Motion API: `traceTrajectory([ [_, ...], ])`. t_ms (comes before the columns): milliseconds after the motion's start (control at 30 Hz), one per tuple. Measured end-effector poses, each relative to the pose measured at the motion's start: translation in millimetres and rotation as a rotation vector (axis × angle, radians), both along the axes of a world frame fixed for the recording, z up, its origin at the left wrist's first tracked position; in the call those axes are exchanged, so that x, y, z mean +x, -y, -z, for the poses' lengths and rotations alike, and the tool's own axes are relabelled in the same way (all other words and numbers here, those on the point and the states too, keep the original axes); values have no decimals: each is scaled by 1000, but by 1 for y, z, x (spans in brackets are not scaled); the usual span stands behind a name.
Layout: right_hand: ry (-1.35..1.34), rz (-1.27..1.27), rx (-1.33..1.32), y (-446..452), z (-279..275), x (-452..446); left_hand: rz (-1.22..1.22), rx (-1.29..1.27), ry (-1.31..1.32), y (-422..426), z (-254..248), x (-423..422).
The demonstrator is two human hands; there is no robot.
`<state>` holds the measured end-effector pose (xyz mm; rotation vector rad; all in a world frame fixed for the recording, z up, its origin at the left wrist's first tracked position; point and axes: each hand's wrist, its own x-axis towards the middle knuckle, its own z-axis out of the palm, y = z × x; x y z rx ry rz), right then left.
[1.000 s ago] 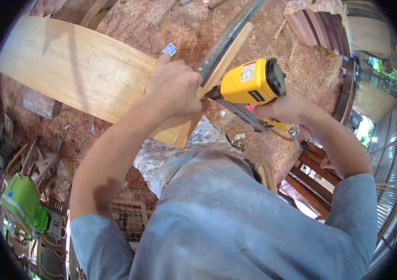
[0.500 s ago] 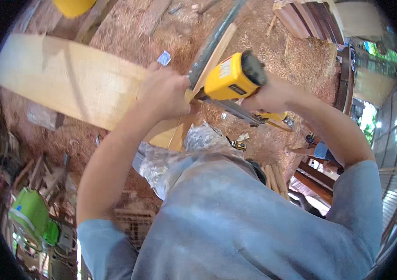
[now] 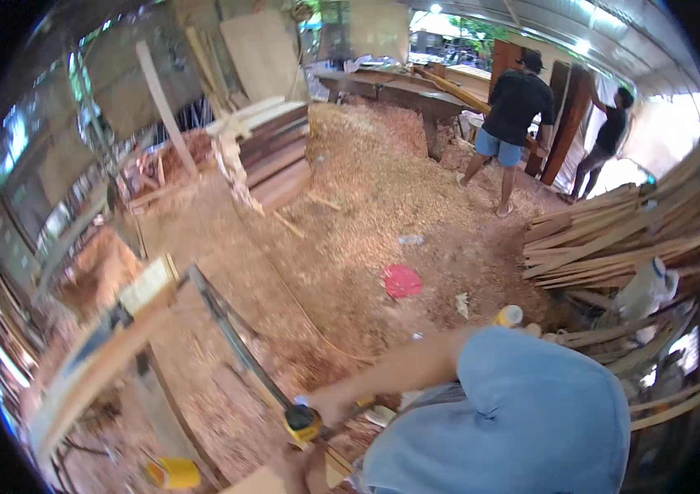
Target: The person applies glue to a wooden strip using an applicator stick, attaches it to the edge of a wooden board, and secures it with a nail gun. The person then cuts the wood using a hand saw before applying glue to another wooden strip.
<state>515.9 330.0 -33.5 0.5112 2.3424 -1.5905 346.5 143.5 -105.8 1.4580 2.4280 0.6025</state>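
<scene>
At the bottom of the head view, my right hand [image 3: 331,407] is closed around a yellow and black nail gun [image 3: 304,423], seen mostly from its top end. Just below it, my left hand [image 3: 292,466] is near a pale wooden board [image 3: 254,482]; blur and the nail gun hide its fingers. The board is cut off by the lower edge of the view. A long dark metal bar [image 3: 239,350] with a wood strip beside it slants up and left from the nail gun.
A thin hose [image 3: 307,317] crosses the sawdust-covered floor. Stacked boards [image 3: 277,160] stand beyond it. Long wood strips [image 3: 613,235] lie piled at right. Two people [image 3: 519,107] are at the back right. A yellow container [image 3: 175,473] is at lower left.
My view has swung up and to the right, so the workshop floor and the other people now show. The nail gun remains in my right hand at the board.
</scene>
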Motion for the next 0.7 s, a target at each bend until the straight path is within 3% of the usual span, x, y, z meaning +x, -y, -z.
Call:
traceTrajectory([
  [67,-103,138,1,9,-29,36,-8,-100,-50,-5,-24,8],
  [167,-63,235,73,13,-41,72,53,-169,19,0,-4,-5],
  [233,-178,284,-120,8,-63,91,70,-158,1,-2,-8,-4],
  [267,60,202,129,-4,-66,98,72,-179,6,-4,-11,-3],
  [333,-208,279,-8,-5,-44,117,27,-413,-6,-18,-40,6],
  [367,-218,296,-48,-8,-47,132,-43,-221,118,-7,0,-3],
  [400,-190,312,-72,-9,-51,136,-23,-369,141,-15,-32,4],
  [467,-97,338,-52,-6,-64,136,-98,-56,167,-3,-21,8],
  [500,-37,348,-26,-5,-70,134,-119,-137,156,-5,-31,4],
  [567,10,272,29,-9,-65,115,-207,421,13,9,-7,1],
  [633,217,292,84,-11,-98,85,-387,476,-16,34,-25,0],
  [700,193,190,-37,-8,-131,70,-562,527,-68,69,-17,19],
])
